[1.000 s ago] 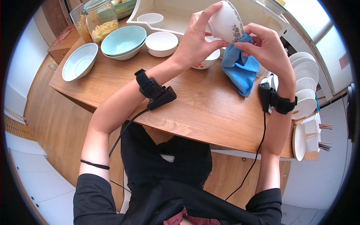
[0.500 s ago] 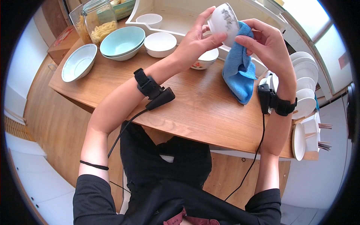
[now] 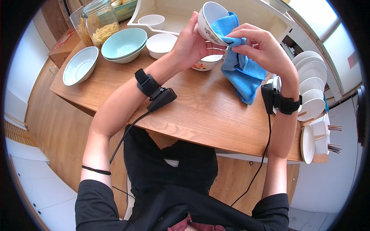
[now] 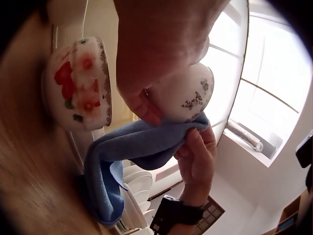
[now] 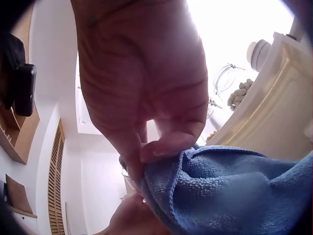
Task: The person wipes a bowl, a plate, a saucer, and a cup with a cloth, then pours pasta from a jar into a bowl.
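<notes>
A white bowl with a grey floral band (image 3: 205,30) is held up above the table in my left hand (image 3: 189,50), thumb along its side and fingers under it. The bowl tilts, its inside showing in the head view. With thumb and fingers, my right hand (image 3: 261,47) pinches a blue cloth (image 3: 242,79) at the rim. Part of the cloth lies inside the bowl, and the rest hangs down toward the table. The left wrist view shows the cloth (image 4: 142,142) against the bowl's rim (image 4: 198,93). Behind the hands stands a bowl with red flowers (image 4: 80,88).
On the wooden table (image 3: 181,111), a white bowl (image 3: 160,44), stacked pale green bowls (image 3: 124,43) and a tilted bowl (image 3: 80,66) stand at left. A pasta jar (image 3: 102,29) is behind them. Plates (image 3: 312,73) stand in a rack at right. A cream tray (image 3: 181,17) lies behind.
Both hands have shifted left with the bowl. The bowl has turned so its opening faces up toward the head camera, and the cloth has moved over the rim into it.
</notes>
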The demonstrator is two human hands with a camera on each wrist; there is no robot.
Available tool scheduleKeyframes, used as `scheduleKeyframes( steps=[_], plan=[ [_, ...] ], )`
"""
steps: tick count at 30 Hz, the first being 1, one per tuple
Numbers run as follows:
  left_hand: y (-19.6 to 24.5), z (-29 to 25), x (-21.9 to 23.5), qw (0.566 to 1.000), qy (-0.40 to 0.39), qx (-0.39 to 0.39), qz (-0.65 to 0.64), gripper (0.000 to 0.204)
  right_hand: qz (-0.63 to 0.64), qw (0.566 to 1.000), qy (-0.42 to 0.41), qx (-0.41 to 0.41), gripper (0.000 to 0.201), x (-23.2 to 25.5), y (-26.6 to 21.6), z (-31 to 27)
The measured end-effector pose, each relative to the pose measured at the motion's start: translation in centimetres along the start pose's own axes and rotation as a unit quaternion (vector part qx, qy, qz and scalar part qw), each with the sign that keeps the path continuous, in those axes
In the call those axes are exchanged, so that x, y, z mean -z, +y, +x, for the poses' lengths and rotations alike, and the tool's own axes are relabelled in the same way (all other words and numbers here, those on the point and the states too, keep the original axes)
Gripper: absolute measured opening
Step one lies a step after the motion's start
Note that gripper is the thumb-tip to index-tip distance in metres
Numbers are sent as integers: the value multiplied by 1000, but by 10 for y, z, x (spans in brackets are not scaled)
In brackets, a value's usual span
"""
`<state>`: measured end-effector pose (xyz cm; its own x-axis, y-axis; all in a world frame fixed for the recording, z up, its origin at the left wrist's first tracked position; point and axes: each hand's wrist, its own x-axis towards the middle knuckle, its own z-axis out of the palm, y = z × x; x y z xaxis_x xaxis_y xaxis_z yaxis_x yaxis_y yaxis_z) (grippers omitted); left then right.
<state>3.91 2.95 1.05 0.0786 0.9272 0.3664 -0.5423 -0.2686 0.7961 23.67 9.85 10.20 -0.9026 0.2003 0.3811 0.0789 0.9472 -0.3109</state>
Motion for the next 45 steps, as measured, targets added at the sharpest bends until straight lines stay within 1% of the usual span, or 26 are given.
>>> scheduleKeyframes(
  steps=[2,4,5,7,9,12,13,15,16,17,18,20,23,24,26,31,33,34,36,37,39,40,41,42,43,45],
  plan=[
    [0,0,2,1000,8,1,-23,72,2,1000,11,25,26,4,0,-2],
    [-1,2,6,999,17,1,-46,72,73,992,43,-90,24,13,-5,-8],
    [-2,3,9,998,9,2,-65,71,73,992,42,-89,24,17,1,-10],
    [-2,2,13,997,4,3,-83,71,69,985,111,-110,21,27,19,-13],
    [-1,2,12,994,6,1,-107,70,28,987,129,-94,21,37,33,-15],
    [-1,1,10,993,8,16,-114,70,-22,963,252,-95,29,46,48,-19],
    [-2,2,13,993,8,15,-113,70,-22,963,252,-94,29,47,50,-18],
    [-4,4,17,993,-10,33,-109,77,6,940,308,-147,30,49,54,-18],
    [-4,3,17,993,-10,33,-109,77,27,938,320,-135,30,44,52,-16],
    [-4,2,16,990,-24,42,-134,72,27,938,320,-135,30,40,51,-14],
    [-5,1,15,985,-39,51,-159,66,42,950,280,-128,31,34,49,-12],
    [-7,0,15,982,-61,62,-169,66,49,974,192,-110,31,23,39,-6],
    [-10,-2,17,973,-90,82,-194,66,107,979,138,-105,35,4,28,2],
    [-11,-2,18,969,-97,90,-208,67,107,979,138,-106,35,3,26,2],
    [-9,-4,14,974,-92,88,-185,66,141,975,114,-131,40,4,22,2],
    [-12,-5,11,985,-92,73,-129,66,121,979,92,-136,43,3,21,0],
    [-9,-8,7,990,-51,77,-104,66,125,980,75,-134,44,4,19,1],
    [-11,-7,11,990,-52,78,-104,66,123,981,73,-135,44,3,17,0],
    [-13,-5,19,981,-115,70,-137,64,120,981,71,-136,44,4,17,0],
    [-11,-7,15,981,-116,70,-137,64,101,985,68,-125,44,5,19,-1],
    [-8,-9,7,985,-58,70,-146,59,81,988,67,-115,43,10,24,-4],
    [-7,-8,7,985,-58,71,-146,59,63,990,68,-105,42,15,26,-6],
    [-6,-7,7,988,-30,60,-138,56,46,992,68,-94,42,19,27,-8],
    [-4,-6,7,990,-1,49,-129,53,35,991,71,-110,40,28,25,-12],
    [-3,-5,8,990,0,48,-130,53,35,991,70,-110,40,33,29,-15],
    [0,-2,10,998,20,10,-54,55,8,989,123,-81,39,47,40,-21]
  ],
)
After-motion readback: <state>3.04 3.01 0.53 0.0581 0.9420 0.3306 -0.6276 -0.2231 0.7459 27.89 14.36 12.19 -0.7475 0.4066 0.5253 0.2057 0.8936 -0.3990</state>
